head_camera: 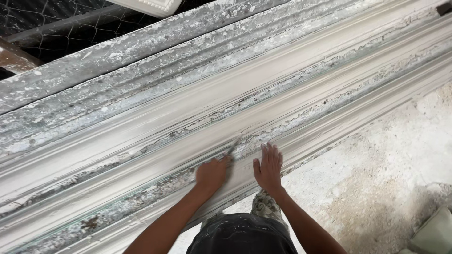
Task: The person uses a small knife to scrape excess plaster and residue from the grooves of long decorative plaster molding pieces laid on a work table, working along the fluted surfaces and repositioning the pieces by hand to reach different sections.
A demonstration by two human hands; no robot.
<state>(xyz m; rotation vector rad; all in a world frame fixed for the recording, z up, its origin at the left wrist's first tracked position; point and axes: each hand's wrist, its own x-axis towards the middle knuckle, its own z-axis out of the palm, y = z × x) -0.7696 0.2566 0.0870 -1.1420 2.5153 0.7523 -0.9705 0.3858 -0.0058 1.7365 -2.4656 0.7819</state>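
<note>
A long plaster-coated moulding form with ridges and grooves runs diagonally across the view. My left hand is closed around a small flat scraper, whose blade rests in a groove of the wet white plaster. Just to its right, my right hand lies flat with the fingers spread on the lower ridge of the moulding. Both hands are smeared with plaster.
Wire mesh and a dark bar sit beyond the far edge at the top left. A white moulded piece shows at the top. A rough, plaster-spattered floor lies at the right, with a pale bag in the bottom right corner.
</note>
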